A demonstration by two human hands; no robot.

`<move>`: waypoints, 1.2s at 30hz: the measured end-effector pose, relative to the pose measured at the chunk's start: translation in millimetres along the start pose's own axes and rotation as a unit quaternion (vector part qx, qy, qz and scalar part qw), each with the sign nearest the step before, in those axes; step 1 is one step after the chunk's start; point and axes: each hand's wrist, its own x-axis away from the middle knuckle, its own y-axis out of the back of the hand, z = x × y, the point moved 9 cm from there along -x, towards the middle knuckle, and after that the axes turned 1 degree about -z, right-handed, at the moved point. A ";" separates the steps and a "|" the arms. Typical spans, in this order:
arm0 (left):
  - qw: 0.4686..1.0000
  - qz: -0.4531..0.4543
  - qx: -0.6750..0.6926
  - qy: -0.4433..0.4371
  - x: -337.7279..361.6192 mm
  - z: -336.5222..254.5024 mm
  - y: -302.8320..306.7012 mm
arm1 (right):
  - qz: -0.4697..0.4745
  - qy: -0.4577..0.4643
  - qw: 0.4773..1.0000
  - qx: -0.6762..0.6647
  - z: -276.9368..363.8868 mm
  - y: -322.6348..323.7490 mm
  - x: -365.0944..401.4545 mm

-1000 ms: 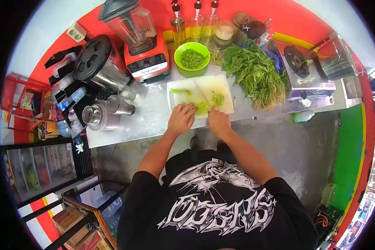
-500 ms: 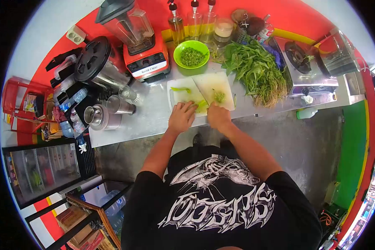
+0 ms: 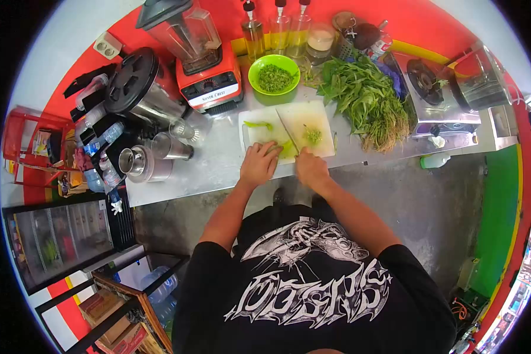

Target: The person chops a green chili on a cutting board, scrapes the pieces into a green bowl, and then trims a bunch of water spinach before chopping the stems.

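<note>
On a white cutting board (image 3: 256,112), my left hand (image 3: 259,163) presses a green stalk (image 3: 287,148) down with its fingers together. My right hand (image 3: 311,169) is wrapped round the handle of a knife (image 3: 288,128), whose blade points away from me over the board, beside the stalk. Right of the blade lies a small heap of chopped green pieces (image 3: 312,136). Another green piece (image 3: 258,124) rests at the board's upper left. Behind the board stands a green bowl (image 3: 272,98) with chopped greens in it.
Leafy greens with roots (image 3: 366,100) are piled right of the board, next to a gas stove (image 3: 419,121). A red blender (image 3: 209,85) and metal cups (image 3: 171,147) stand to the left. Oil bottles (image 3: 253,38) line the back wall.
The view has shifted slightly, so the board and bowl appear a little further right. Both hands keep nearly the same places, with the knife still at the stalk.
</note>
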 end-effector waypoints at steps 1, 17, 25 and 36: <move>1.000 -0.002 0.003 -0.001 -0.6 -0.1 1.3 | 0.004 -0.019 1.000 -0.003 -3.8 -5.2 0.9; 1.000 -0.003 0.002 -0.014 -2.4 -0.3 7.7 | -0.033 -0.007 0.998 0.057 3.6 -11.4 -14.2; 1.000 0.003 -0.003 -0.009 0.0 2.3 2.1 | 0.013 0.032 0.997 0.071 19.7 3.8 -1.3; 1.000 0.004 -0.017 -0.013 0.0 -0.6 5.7 | 0.016 0.032 0.998 0.046 15.8 1.5 -25.5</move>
